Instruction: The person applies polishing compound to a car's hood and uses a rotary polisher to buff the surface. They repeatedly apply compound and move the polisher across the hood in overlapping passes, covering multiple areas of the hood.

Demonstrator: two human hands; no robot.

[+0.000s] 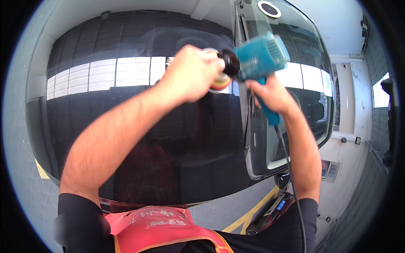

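A teal Makita power tool [258, 58], apparently a polisher, lies across the rear of a glossy black car hood [196, 132], near the windshield. My right hand [270, 91] wraps its pistol grip. My left hand [194, 71] is closed around the front end, beside the black collar [230, 62]. Under that hand shows a round pad [221, 83] with red and yellow layers; whether it touches the paint cannot be told. Both the tool and hands are slightly blurred. A dark power cord [284, 148] runs from the grip down along my right forearm.
The windshield [303, 47] and a wiper [244, 27] border the hood on the right. A white-rimmed dark disc [269, 9] shows at the glass. Another car [269, 215] stands at lower right near yellow floor lines [253, 210]. I wear a red apron [158, 224].
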